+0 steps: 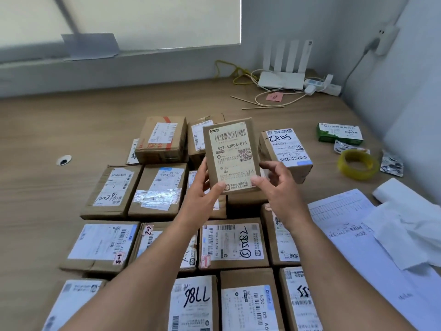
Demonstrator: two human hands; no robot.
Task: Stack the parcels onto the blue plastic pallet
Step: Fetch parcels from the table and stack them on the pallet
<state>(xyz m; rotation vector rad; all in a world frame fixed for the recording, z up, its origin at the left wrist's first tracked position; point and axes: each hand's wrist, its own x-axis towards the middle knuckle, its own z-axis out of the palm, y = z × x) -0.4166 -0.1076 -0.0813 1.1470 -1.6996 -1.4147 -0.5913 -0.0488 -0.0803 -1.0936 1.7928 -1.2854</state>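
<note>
Plainly, from the head camera: holding one small parcel [232,156] upright, label toward the camera, above the rows of other parcels [232,244] lying flat on the bench [71,120]. Pinched near its lower left corner by the left grip [202,194], thumb on the label and fingers up the left side; pinched likewise near the lower right corner by the right grip [279,185]. Looks light, judging by the mere fingertip hold. Looks stiff as well, being taped cardboard with square corners, though possibly slick on the paper label. Probably safer carried by the two long sides, or flat on a palm from beneath. Cannot see any blue pallet in this view, so cannot tell where to set it down.
</note>
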